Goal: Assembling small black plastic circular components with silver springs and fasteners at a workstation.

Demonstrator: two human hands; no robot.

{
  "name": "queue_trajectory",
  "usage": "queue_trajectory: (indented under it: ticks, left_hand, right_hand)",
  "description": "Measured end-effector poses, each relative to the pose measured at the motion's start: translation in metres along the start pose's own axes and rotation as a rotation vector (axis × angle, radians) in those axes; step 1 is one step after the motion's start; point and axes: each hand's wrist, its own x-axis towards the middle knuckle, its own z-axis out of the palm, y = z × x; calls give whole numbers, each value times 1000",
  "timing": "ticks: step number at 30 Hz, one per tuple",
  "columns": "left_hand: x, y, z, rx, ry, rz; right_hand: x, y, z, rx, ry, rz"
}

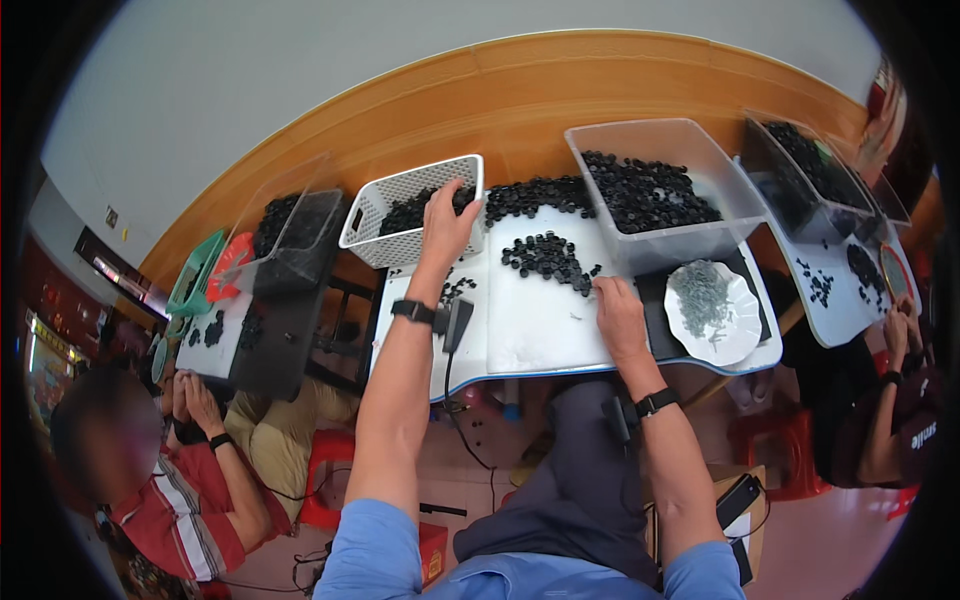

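Observation:
My left hand [447,225] reaches over the near rim of a white perforated basket [375,245], its thumb and fingers apart. Small black round parts [408,213] fill the bottom of that basket. On the white tabletop, my right hand [622,318] rests at the right end of a loose pile of black ring-like parts [548,258]. Its fingertips are pressed together; whatever they pinch is too small to make out. A scatter of smaller black pieces [458,290] lies below the basket, partly hidden by my left wrist.
A clear plastic bin [690,242] of black parts stands back right. A white scalloped plate [742,345] of small greyish pieces [703,298] sits on a black mat [655,295]. More black parts [540,197] line the table's back. Co-workers sit at tables on both sides.

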Motion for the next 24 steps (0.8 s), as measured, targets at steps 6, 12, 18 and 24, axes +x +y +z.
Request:
queue_trajectory:
  ticks: [6,12,18,24]
  left_hand:
    - [-95,6,38,25,-128,6]
    - [-112,29,53,80,-198,-141]
    - [-96,39,53,182,-237,90]
    - [-94,36,54,217,-268,139]
  right_hand:
    - [0,-4,5,33,-6,9]
    - [-1,-3,5,18,23,11]
    - [0,-6,4,6,8,22]
    - [-1,-7,2,-17,-25,35]
